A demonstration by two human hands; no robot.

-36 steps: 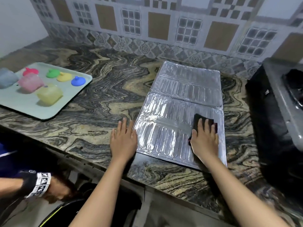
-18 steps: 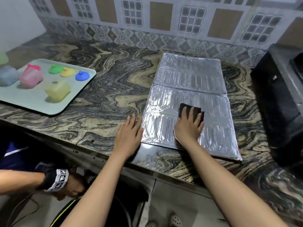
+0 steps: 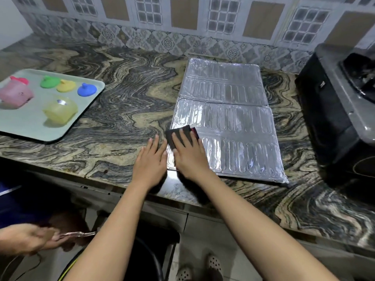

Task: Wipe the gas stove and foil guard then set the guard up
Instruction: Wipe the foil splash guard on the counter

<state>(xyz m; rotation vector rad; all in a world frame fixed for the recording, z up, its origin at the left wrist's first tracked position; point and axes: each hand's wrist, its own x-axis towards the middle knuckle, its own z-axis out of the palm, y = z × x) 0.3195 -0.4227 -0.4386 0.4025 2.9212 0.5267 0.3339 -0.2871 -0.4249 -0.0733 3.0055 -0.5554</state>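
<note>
Marbled stone countertop fills our view, swirled in black and tan, and behind it runs a patterned tile backsplash. We see the foil guard lying flat on that counter, its ribbed silver panels unfolded, the far panel reaching toward the tiles and the near panel close to the counter's front edge. Our right hand is spread flat, fingers extended, pressing a dark cloth onto the guard's near left corner; the cloth pokes out past the fingertips and a sliver of red shows at its right side. Our left hand lies palm down on the bare stone just beside the guard's left edge, fingers open and gripping nothing, its thumb side nearly meeting the right hand. So both hands are side by side, close together.

Off to the right we have the gas stove, a dark body with a grey top, sitting near the guard but apart from it. Far left, a pale green tray carries a pink container, a yellow container, and loose lids in red, green, yellow and blue. Down at the lower left, another person's hand holds something thin and shiny; we cannot tell what it is.
</note>
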